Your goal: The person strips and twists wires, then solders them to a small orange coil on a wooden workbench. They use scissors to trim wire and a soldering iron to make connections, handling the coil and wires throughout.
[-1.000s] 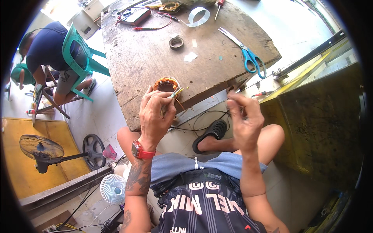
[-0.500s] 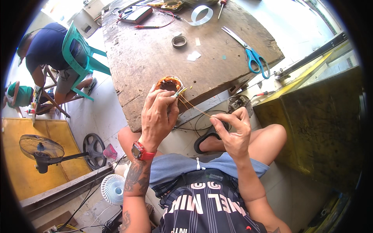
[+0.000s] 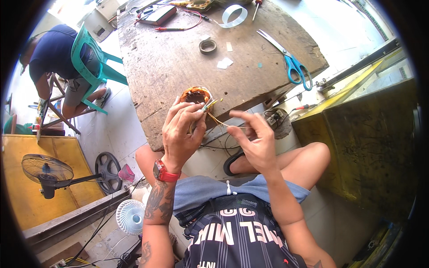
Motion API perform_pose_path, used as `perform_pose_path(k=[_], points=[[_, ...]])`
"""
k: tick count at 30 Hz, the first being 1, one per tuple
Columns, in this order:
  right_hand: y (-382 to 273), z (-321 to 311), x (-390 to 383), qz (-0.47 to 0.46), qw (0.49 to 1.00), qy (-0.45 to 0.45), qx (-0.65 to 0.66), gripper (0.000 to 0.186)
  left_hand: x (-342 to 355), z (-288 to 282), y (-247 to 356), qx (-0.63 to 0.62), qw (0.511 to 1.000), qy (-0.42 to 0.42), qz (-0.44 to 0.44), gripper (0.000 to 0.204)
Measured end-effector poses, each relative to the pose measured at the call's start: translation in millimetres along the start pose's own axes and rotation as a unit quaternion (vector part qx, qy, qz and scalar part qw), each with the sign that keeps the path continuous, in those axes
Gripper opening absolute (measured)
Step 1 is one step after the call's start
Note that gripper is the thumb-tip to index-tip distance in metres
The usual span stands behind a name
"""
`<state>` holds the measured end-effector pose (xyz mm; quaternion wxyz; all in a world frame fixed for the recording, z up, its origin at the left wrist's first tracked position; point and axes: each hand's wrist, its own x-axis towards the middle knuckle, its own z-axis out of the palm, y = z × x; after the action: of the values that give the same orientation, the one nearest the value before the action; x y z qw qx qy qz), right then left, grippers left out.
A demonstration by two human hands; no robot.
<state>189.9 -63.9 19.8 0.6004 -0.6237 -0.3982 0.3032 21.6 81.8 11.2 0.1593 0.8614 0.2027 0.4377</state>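
Note:
At the table's near edge is a ring-shaped coil (image 3: 196, 94), which looks like a motor stator with orange-brown copper windings. My left hand (image 3: 182, 126) is closed on its near right side, where several pale and yellow sleeved leads (image 3: 209, 105) stick out. Thin copper wires (image 3: 216, 119) run from there toward my right hand (image 3: 257, 140). That hand's index finger and thumb are apart, and the wires reach the thumb tip. Whether its other, curled fingers touch a wire is hidden.
On the wooden table (image 3: 165, 62) lie blue-handled scissors (image 3: 292, 67), a brown tape roll (image 3: 208, 46), a white strip loop (image 3: 233, 17), paper pieces (image 3: 225, 63) and a meter with red probe leads (image 3: 157, 15). Fans (image 3: 130, 217) stand at left; a person (image 3: 53, 51) sits beyond.
My right hand has moved left, closer to the coil. Its thumb and index finger, pinched on a wire before, are now apart. My left hand stays on the coil.

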Motion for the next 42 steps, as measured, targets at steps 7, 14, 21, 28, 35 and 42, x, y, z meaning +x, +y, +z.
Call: perform_pose_path(k=[7, 14, 21, 28, 35, 42], points=[[-31.7, 16.3, 32.1, -0.083, 0.989, -0.091, 0.083, 0.052, -2.1, 0.9, -1.0, 0.008, 1.000, 0.012, -0.006, 0.024], [-17.4, -18.8, -31.1, -0.168, 0.962, -0.006, -0.216, 0.060, 1.1, 2.4, 1.1, 0.011, 1.000, 0.019, -0.005, 0.023], [10.3, -261.0, -349.7, 0.474, 0.855, 0.066, -0.199, 0.073, 0.5, 0.8, -2.2, 0.009, 1.000, 0.014, -0.002, 0.022], [9.1, -159.2, -157.8, 0.050, 0.809, 0.190, -0.554, 0.033, 1.3, -2.2, -3.0, 0.001, 1.000, 0.000, 0.001, 0.021], [-19.5, 30.9, -1.4, 0.063, 0.976, -0.118, -0.172, 0.036, -4.6, -1.5, 0.7, 0.012, 1.000, 0.000, 0.002, 0.023], [-11.7, 33.2, -6.7, -0.192, 0.928, -0.085, 0.307, 0.046, -1.4, -2.4, 0.0, 0.032, 0.999, -0.020, 0.010, 0.026]])
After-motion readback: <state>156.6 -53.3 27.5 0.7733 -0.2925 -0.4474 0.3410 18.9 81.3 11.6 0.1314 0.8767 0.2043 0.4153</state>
